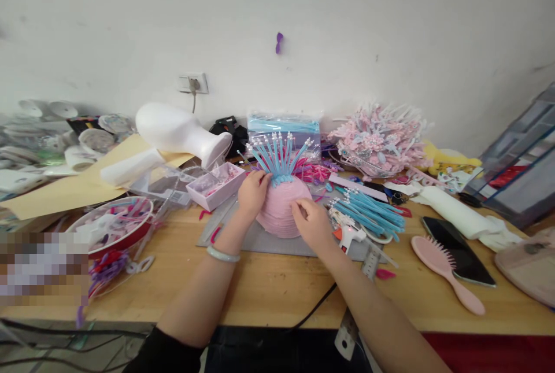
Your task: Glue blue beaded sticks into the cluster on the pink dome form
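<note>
The left hand (254, 191) and right hand (310, 222) both clasp one pink ribbed dome (280, 211), which carries a fan of blue pearl-tipped sticks (277, 156) and sits on a grey mat (269, 243). One pink hairbrush (437, 260) and one black phone (459, 251) lie on the wooden table (269, 292) below a white wall (347, 14).

Pixelated patch (43, 266), tabletop's left edge: I can't read it. Right hand (313, 224) hides front of pink dome (277, 211). Drawer unit (520, 165) cropped.

Left hand (254, 191) and right hand (310, 222) extend forward, fingers curled, close together.
</note>
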Demonstrator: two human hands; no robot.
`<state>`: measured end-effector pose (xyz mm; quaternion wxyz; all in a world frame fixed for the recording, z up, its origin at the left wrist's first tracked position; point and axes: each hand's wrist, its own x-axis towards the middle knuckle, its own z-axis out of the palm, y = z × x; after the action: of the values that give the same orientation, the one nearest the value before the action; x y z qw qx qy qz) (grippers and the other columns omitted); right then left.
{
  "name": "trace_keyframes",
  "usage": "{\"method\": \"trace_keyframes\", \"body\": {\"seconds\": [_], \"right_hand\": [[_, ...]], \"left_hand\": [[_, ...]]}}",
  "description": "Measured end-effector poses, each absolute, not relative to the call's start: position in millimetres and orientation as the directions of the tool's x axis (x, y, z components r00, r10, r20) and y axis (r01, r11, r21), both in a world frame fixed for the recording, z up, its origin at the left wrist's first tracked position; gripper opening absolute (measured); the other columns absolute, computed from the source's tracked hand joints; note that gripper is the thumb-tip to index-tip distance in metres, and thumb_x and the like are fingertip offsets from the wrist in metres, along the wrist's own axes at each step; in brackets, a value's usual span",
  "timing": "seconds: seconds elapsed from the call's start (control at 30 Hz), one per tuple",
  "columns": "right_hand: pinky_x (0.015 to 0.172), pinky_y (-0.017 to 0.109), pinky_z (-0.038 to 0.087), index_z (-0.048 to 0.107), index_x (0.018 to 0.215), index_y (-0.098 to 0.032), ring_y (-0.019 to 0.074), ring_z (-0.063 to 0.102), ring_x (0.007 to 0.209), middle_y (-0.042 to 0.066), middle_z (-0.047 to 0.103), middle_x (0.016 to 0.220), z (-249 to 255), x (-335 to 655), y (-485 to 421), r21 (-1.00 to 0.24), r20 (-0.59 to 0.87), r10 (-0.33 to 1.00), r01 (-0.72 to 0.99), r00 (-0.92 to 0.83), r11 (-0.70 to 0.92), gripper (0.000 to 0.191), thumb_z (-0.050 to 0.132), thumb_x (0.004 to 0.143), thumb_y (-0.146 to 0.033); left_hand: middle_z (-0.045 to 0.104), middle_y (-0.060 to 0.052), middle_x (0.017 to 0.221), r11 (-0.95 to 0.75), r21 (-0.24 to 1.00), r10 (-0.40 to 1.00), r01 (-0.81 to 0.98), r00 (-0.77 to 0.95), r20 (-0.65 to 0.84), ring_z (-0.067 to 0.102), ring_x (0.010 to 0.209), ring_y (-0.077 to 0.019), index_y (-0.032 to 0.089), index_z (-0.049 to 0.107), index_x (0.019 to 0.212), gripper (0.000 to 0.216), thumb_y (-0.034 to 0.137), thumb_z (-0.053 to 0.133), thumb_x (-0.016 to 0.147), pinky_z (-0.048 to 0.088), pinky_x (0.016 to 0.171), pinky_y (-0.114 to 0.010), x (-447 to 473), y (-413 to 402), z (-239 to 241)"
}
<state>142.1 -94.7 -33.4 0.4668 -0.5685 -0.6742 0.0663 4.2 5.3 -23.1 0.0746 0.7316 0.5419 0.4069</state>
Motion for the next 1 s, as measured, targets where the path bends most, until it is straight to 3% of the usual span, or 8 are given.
{"method": "trace_keyframes", "body": {"seconds": [0.57, 0.77, 1.0], "right_hand": [[0.059, 0.025, 0.037, 0.058, 0.067, -0.019, 0.014, 0.052, 0.061, 0.002, 0.061, 0.067, -32.8, 138.5, -95.8, -0.617, 0.553, 0.832, 0.698, 0.056, 0.363, 0.022, 0.042, 0.082, -0.022], [0.059, 0.025, 0.037, 0.057, 0.067, -0.019, 0.0141, 0.051, 0.061, 0.002, 0.06, 0.066, -31.6, 139.7, -96.8, -0.607, 0.555, 0.831, 0.704, 0.043, 0.37, 0.022, 0.042, 0.083, -0.022], [0.056, 0.025, 0.036, 0.058, 0.065, -0.019, 0.0136, 0.05, 0.058, 0.002, 0.059, 0.063, -30.5, 139.7, -98.0, -0.596, 0.569, 0.821, 0.711, 0.045, 0.374, 0.023, 0.042, 0.081, -0.02]], "left_hand": [[0.062, -0.004, 0.081, -0.392, 0.555, 0.84, 0.733, 0.039, 0.541, 0.055, 0.078, -0.0169, 0.019, 0.06, 0.073, 0.026, 0.035, 0.043, 0.085, 0.036, 0.064, -0.025, 8.8, 4.1, -27.9], [0.063, -0.006, 0.087, -0.38, 0.604, 0.862, 0.701, 0.033, 0.505, 0.056, 0.082, -0.0186, 0.018, 0.06, 0.082, 0.019, 0.028, 0.044, 0.082, 0.039, 0.07, -0.027, 11.3, 1.5, -26.6], [0.062, -0.004, 0.082, -0.364, 0.648, 0.879, 0.669, 0.017, 0.476, 0.055, 0.078, -0.0181, 0.018, 0.059, 0.078, 0.015, 0.025, 0.046, 0.078, 0.039, 0.07, -0.028, 11.7, -0.1, -25.7]]}}
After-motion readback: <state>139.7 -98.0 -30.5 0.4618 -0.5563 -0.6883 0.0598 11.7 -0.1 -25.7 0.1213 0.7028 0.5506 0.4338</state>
